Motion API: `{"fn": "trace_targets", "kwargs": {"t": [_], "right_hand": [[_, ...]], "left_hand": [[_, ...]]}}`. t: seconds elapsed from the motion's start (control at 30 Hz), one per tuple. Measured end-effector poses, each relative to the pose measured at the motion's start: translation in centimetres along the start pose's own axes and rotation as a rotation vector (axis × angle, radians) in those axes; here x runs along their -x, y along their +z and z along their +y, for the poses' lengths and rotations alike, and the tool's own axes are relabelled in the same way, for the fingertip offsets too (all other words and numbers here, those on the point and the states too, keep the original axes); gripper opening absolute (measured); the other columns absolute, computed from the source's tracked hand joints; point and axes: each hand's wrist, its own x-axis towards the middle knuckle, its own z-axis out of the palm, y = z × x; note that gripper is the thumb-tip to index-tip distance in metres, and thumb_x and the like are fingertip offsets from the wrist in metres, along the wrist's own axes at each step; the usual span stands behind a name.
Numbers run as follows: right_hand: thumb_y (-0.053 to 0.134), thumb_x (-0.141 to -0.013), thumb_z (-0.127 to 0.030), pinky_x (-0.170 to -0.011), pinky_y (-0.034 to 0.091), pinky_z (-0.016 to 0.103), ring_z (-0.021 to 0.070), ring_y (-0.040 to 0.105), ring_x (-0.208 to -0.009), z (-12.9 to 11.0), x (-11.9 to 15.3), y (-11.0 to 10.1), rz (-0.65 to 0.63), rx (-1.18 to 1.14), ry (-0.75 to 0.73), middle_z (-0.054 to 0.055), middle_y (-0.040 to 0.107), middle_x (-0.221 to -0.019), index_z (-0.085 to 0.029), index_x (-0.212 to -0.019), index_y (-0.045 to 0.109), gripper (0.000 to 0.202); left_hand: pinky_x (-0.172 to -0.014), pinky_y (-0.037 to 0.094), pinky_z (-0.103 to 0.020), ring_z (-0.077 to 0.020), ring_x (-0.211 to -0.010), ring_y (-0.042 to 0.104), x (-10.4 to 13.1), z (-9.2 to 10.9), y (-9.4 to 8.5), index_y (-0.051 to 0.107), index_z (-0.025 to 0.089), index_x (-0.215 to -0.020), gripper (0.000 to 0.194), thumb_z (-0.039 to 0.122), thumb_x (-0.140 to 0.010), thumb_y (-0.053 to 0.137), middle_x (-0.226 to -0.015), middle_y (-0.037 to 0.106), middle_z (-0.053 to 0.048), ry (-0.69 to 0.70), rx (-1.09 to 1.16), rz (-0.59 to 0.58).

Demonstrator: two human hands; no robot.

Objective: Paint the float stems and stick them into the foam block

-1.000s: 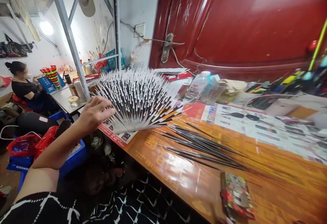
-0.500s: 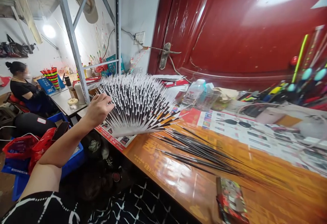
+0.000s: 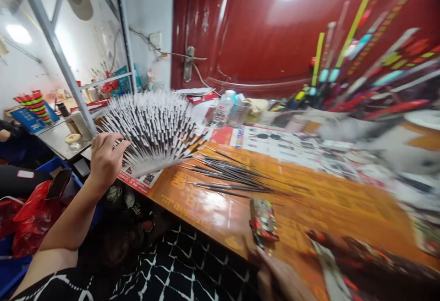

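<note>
My left hand [image 3: 107, 156] is at the left edge of a dense fan of white-tipped dark rods [image 3: 151, 127], which stand in a pale base on the table. Its fingers are curled together at the rods; what they hold is too small to make out. Low in the picture, my right hand [image 3: 280, 273] is smeared by motion beside a small patterned packet [image 3: 264, 220], its fingers unclear. Between the fan and the packet, a loose bundle of thin dark rods [image 3: 230, 172] lies on the orange tabletop [image 3: 206, 214].
Clear bottles [image 3: 225, 108] stand behind the rods. Colourful sticks [image 3: 343, 62] rise at the right rear. A dark reddish bundle [image 3: 374, 255] lies at the lower right. A metal rack post [image 3: 65, 67] stands left, above red bags [image 3: 34, 218].
The view has swung to the right, so the table things appear further left. My right hand has come into view at the bottom. My left hand remains at the fan's left edge.
</note>
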Motion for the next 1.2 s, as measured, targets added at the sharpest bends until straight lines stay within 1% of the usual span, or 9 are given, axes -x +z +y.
{"fn": "trace_targets", "kwargs": {"t": [0.07,0.13,0.3,0.43,0.57,0.7,0.9,1.0,1.2], "right_hand": [[0.058,-0.094,-0.013,-0.082,0.059,0.029,0.0179,0.073,-0.083,-1.1,-0.7,0.2,0.040,0.011,0.034,0.005,0.076,-0.098,-0.022,-0.138,0.061,0.045],[0.061,-0.091,-0.008,-0.080,0.061,0.030,0.0181,0.074,-0.083,-1.6,-1.3,0.3,0.064,0.010,0.056,0.005,0.076,-0.098,-0.021,-0.132,0.064,0.043],[0.059,-0.089,-0.002,-0.080,0.062,0.031,0.0188,0.074,-0.087,-2.1,-1.9,-0.1,0.038,-0.007,0.129,0.005,0.076,-0.100,-0.022,-0.132,0.063,0.048],[0.058,-0.089,-0.002,-0.081,0.062,0.030,0.0182,0.073,-0.089,-2.3,-1.9,-0.2,0.049,-0.017,0.151,0.005,0.075,-0.100,-0.022,-0.132,0.063,0.048],[0.058,-0.089,-0.001,-0.080,0.062,0.030,0.0171,0.073,-0.089,-2.4,-2.2,-0.2,0.052,-0.024,0.166,0.004,0.075,-0.099,-0.024,-0.133,0.063,0.050],[0.056,-0.089,0.000,-0.080,0.063,0.032,0.0178,0.073,-0.090,-2.6,-2.5,-0.3,0.066,-0.015,0.185,0.004,0.075,-0.100,-0.026,-0.137,0.060,0.055],[0.056,-0.090,-0.005,-0.080,0.063,0.035,0.0195,0.072,-0.093,-2.2,-2.9,-0.9,0.074,0.096,0.102,0.007,0.075,-0.103,-0.024,-0.144,0.054,0.057],[0.056,-0.090,-0.005,-0.082,0.062,0.038,0.0211,0.070,-0.097,-1.5,-3.7,-1.2,0.088,0.179,0.083,0.008,0.074,-0.107,-0.023,-0.145,0.053,0.057],[0.052,-0.095,-0.009,-0.091,0.059,0.044,0.0232,0.066,-0.106,0.1,-4.9,-0.3,0.140,0.278,0.218,0.010,0.072,-0.116,-0.023,-0.145,0.052,0.052]], "left_hand": [[-0.091,0.044,-0.040,-0.0244,-0.103,0.053,0.9,2.8,0.1,0.070,0.023,-0.109,0.027,0.006,-0.092,0.056,-0.103,0.066,-0.007,-0.020,0.124,0.069],[-0.089,0.046,-0.038,-0.0223,-0.097,0.054,1.8,6.3,1.4,0.068,0.022,-0.110,0.025,0.008,-0.093,0.056,-0.101,0.066,-0.007,0.015,0.311,0.011],[-0.081,0.048,-0.036,-0.0223,-0.089,0.055,2.9,14.3,9.1,0.067,0.018,-0.100,0.014,0.019,-0.097,0.054,-0.094,0.065,-0.008,0.182,0.499,-0.425],[-0.078,0.049,-0.035,-0.0237,-0.091,0.057,2.9,16.1,15.1,0.065,0.015,-0.094,0.017,0.009,-0.093,0.050,-0.093,0.064,-0.009,0.104,0.402,-0.670],[-0.083,0.050,-0.034,-0.0230,-0.095,0.059,3.6,15.4,17.9,0.064,0.015,-0.099,0.025,0.003,-0.089,0.045,-0.100,0.064,-0.010,0.003,0.428,-0.730],[-0.084,0.051,-0.035,-0.0230,-0.096,0.059,4.6,14.1,18.2,0.064,0.017,-0.099,0.021,0.007,-0.090,0.048,-0.099,0.062,-0.008,-0.022,0.492,-0.597],[-0.084,0.052,-0.034,-0.0203,-0.092,0.060,4.4,14.5,15.6,0.065,0.018,-0.100,0.017,0.018,-0.099,0.048,-0.096,0.062,-0.007,-0.003,0.684,-0.359],[-0.081,0.052,-0.032,-0.0192,-0.090,0.060,4.2,15.5,14.7,0.065,0.019,-0.102,0.017,0.021,-0.101,0.048,-0.094,0.063,-0.006,0.035,0.750,-0.317],[-0.078,0.051,-0.034,-0.0209,-0.087,0.059,4.4,16.1,14.8,0.066,0.019,-0.099,0.018,0.023,-0.101,0.048,-0.092,0.063,-0.007,0.085,0.720,-0.288]]}}
